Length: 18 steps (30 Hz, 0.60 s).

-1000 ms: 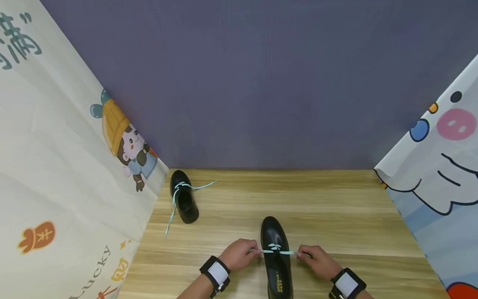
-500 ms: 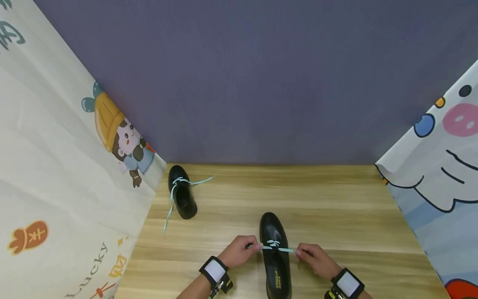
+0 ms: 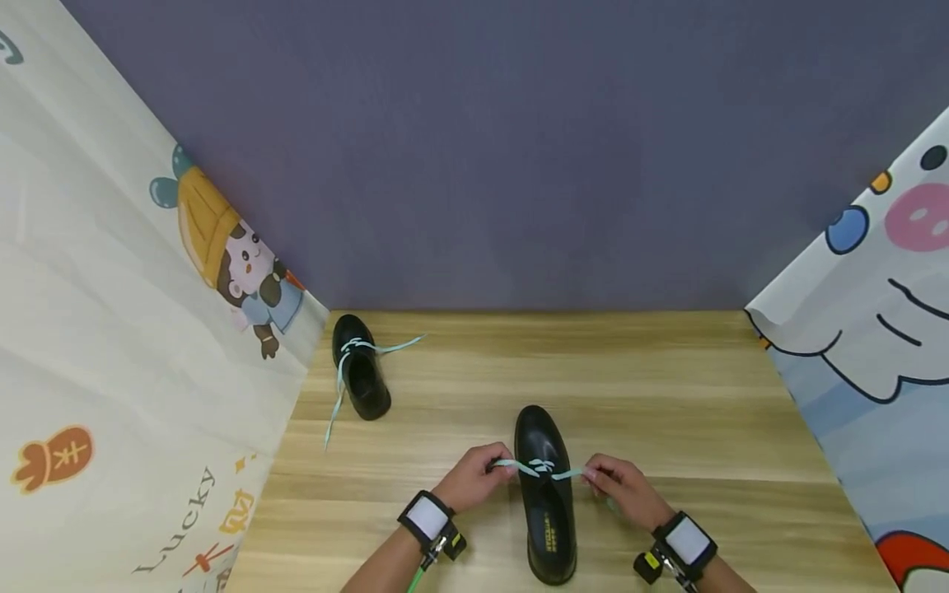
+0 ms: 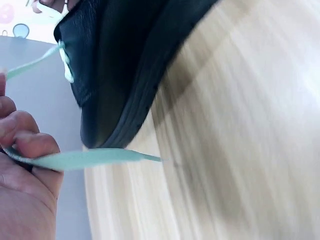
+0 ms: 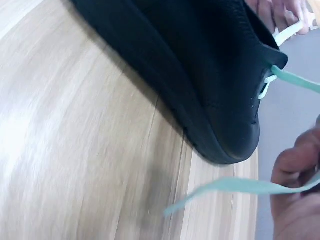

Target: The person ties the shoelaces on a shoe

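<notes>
Both lace ends have shifted since the earlier frame: then nearly straight across the near shoe (image 3: 546, 502), they now angle a little toward its toe, the left lace (image 4: 90, 159) bowing with some slack, and the heel has come fully into view. That shoe stands sole down on the wood-grained counter (image 3: 667, 371), toe pointing away from the person, between the left hand (image 3: 474, 478) and the right hand (image 3: 623, 487). Its position probably lets each hand reach the lacing from its own side. Fingers of the left hand grasp the left lace, and those of the right hand pinch the right lace (image 5: 245, 186); neither touches the shoe. Loose tails extend past both grips, perhaps because holding close to the eyelets gives better control over direction and tension. Well apart, toward the far left, the other shoe (image 3: 361, 366) stands untouched with its own lace ends (image 3: 401, 344) splayed to either side, seemingly set there to leave the hands room.
</notes>
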### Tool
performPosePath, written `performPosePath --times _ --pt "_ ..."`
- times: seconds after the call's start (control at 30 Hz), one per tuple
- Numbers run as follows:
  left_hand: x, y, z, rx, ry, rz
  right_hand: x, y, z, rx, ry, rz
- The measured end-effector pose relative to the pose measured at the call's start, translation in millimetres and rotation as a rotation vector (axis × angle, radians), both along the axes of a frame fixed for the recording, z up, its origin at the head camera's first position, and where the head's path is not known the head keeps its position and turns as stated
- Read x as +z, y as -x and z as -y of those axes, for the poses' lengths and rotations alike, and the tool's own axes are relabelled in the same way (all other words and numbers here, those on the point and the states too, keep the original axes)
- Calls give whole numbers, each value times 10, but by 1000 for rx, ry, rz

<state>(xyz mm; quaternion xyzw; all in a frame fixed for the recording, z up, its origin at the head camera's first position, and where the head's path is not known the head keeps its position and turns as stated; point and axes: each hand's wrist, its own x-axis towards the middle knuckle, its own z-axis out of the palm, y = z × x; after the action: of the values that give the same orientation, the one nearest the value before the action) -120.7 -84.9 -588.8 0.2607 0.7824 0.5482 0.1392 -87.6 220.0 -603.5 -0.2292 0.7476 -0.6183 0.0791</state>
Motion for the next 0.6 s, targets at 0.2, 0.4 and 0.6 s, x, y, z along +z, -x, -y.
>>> performPosePath --times 0.2,0.4,0.6 --pt "-4 46 67 140 170 -366 -52 31 13 -202 -164 -395" --pt "11 37 66 207 178 -369 73 14 68 -293 -213 -321" --pt "-11 -7 11 229 53 -240 159 -6 135 -318 -172 -180"
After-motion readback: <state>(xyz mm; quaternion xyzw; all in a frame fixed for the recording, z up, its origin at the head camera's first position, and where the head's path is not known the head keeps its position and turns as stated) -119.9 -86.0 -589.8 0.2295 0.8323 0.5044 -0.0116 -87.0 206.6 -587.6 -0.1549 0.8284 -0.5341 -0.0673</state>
